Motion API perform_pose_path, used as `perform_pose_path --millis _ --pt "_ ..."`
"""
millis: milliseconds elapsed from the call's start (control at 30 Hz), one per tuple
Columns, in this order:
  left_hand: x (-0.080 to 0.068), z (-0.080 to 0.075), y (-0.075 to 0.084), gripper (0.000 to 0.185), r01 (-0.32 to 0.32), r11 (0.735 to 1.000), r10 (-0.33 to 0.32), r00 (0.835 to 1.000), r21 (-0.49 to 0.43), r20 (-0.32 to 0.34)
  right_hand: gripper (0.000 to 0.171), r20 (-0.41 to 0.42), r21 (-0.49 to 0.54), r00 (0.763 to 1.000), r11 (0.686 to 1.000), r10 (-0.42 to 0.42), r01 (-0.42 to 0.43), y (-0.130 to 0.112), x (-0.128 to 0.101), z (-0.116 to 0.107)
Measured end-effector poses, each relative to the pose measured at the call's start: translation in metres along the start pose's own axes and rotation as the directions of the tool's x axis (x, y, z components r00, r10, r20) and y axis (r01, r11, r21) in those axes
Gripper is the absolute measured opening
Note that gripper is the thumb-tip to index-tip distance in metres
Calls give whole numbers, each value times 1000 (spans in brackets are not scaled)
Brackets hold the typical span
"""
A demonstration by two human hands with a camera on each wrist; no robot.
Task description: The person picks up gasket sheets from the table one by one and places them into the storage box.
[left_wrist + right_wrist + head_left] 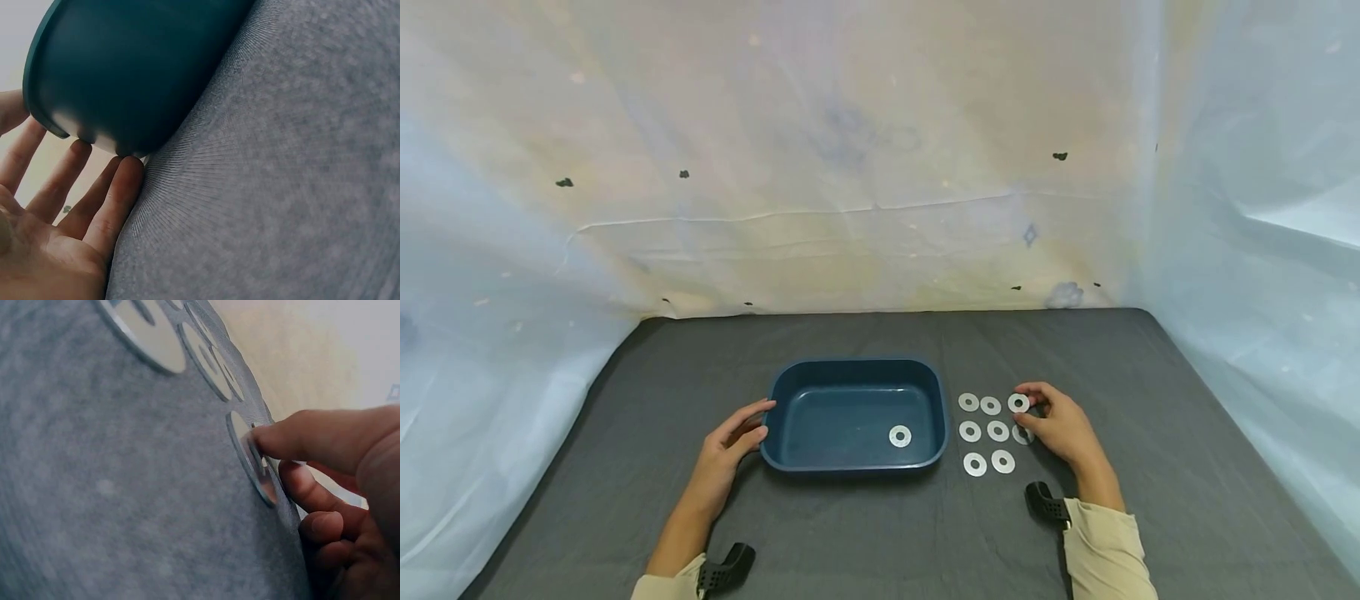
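Observation:
A dark blue rectangular plastic tray (842,462) stands on the grey cloth, with one flat washer (892,436) lying inside it. My left hand (718,458) touches the tray's left end; in the left wrist view its fairly straight fingertips rest against the outer wall (125,69). To the right of the tray, several silver washers lie in rough rows, among them a front one (966,464). At the far right of the back row, my right hand (1063,425) pinches a washer (1012,403) between thumb and fingers. Its thumb partly covers another washer (238,440) on the cloth.
The grey cloth (865,542) covers the table. Pale sheeting hangs behind it (850,167) and along both sides. A black wrist strap mount (728,568) sits at the left cuff, and another (1045,502) at the right.

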State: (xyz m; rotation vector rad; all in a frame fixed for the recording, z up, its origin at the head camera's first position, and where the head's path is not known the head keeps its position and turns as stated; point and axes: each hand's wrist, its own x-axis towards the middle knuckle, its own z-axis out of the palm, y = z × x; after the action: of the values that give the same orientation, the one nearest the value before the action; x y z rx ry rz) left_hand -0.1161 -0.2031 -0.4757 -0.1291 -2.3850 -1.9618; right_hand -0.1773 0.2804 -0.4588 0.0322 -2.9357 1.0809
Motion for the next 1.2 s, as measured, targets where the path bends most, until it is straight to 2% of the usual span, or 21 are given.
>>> perform_pose_path --millis 200,467,700,900,1200 --pt "2 -1 4 41 5 1000 -5 1000 15 1 40 -19 -5 1000 1000 20 -20 -1 2 1" --pt "4 -3 6 41 -2 1000 2 1000 15 -5 41 -2 -2 1000 1000 30 -30 -4 3 2" --pt "-1 0 3 41 15 999 -14 1000 37 -12 39 9 -8 999 999 48 -48 -4 -1 1" --pt "-4 1 1 40 32 999 -31 999 38 -38 41 23 40 998 998 50 -51 -3 -2 1" --pt "-2 2 4 42 33 999 -32 999 33 -26 43 -5 113 999 993 46 -45 -2 -2 -1"
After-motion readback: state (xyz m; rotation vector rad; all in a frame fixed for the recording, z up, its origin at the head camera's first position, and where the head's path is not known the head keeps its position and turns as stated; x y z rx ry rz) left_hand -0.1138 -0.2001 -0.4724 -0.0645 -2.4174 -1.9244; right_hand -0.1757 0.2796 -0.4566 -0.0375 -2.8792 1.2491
